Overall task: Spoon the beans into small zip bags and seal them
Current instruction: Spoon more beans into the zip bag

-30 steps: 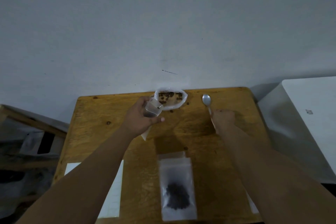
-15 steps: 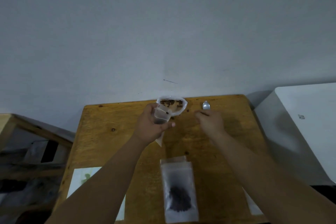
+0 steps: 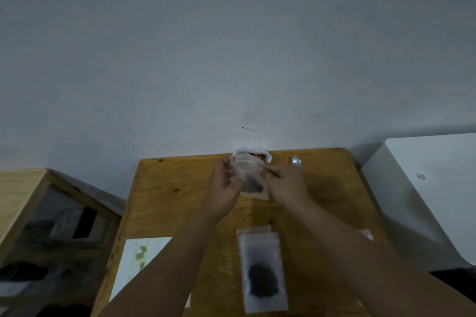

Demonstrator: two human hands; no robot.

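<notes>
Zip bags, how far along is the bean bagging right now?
Done: one filled bag lies flat on the table. In hand: the left hand and right hand pinch a second bag holding some beans, mouth apparently open. Left: sealing it; more beans remain in the white container behind.

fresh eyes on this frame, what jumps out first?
Both hands meet over the far middle of the wooden table: the left hand and right hand hold a small zip bag by its sides, its mouth apparently open and some dark beans at the bottom. Nearer the camera a filled bag lies flat. A spoon lies at the far edge, just right of the hands.
</notes>
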